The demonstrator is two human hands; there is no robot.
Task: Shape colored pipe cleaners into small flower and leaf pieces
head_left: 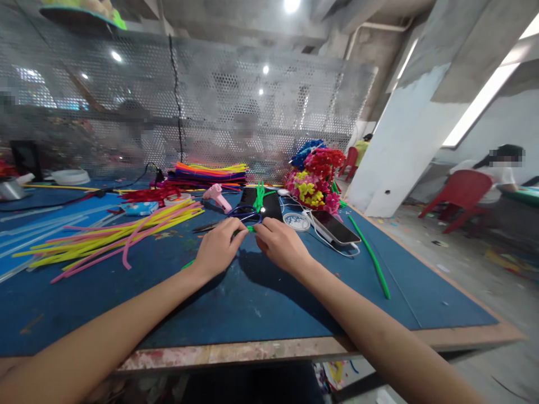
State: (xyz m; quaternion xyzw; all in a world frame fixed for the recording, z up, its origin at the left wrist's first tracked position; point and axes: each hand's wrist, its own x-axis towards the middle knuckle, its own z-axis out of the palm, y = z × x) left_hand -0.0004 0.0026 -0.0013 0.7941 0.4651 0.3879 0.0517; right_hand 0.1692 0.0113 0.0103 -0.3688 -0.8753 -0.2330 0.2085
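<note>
My left hand [219, 245] and my right hand [281, 242] meet over the middle of the table, fingers pinched. Between their fingertips shows a short piece of green pipe cleaner [251, 229]; one green end pokes out beside my left wrist. Most of it is hidden by my fingers. Just beyond my hands lie scissors with dark blue handles [244, 213], their blades pointing left. Behind them, a bundle of bent green pipe cleaners [260, 196] rests on a black flat object [273, 206].
Yellow and pink pipe cleaners [122, 233] spread at left, near a pink glue-gun-like tool [217, 197]. At right are a phone [336, 227] with a white cable, a round dish [296, 221], fuzzy flowers [315, 174] and a green pipe cleaner [371, 258]. A perforated metal panel [269, 129] stands behind.
</note>
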